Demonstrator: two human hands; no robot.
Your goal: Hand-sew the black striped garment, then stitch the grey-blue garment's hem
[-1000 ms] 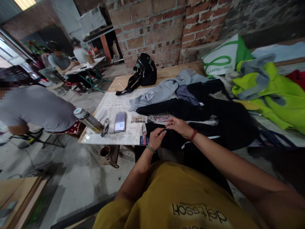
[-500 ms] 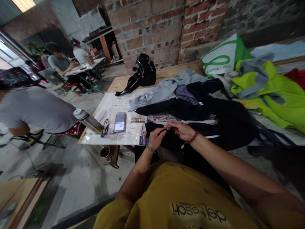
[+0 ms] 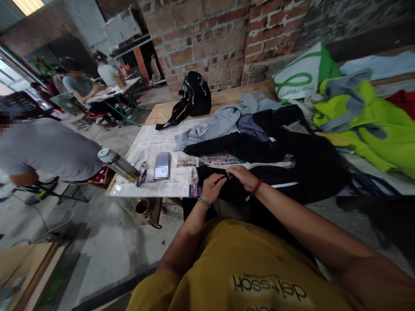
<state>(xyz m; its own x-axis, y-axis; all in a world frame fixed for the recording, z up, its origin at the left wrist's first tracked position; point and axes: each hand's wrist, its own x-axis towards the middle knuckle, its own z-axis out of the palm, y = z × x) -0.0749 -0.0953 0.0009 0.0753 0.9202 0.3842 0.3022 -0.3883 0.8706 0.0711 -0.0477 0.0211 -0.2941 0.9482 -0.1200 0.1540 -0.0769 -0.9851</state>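
Lying near hands (image 3: 212,187): phone (image 3: 162,166), grey garment (image 3: 215,123)

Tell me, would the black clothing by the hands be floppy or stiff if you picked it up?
Probably floppy: the black clothing lies in loose, rumpled folds. Pushed, it would likely bunch up rather than roll, since it's spread out over the newspaper.

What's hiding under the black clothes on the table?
Newspaper shows beside the black clothing, and a strip of coloured pictures peeks out between two parts of the cloth. Whatever lies beneath its middle is covered, so I can't tell.
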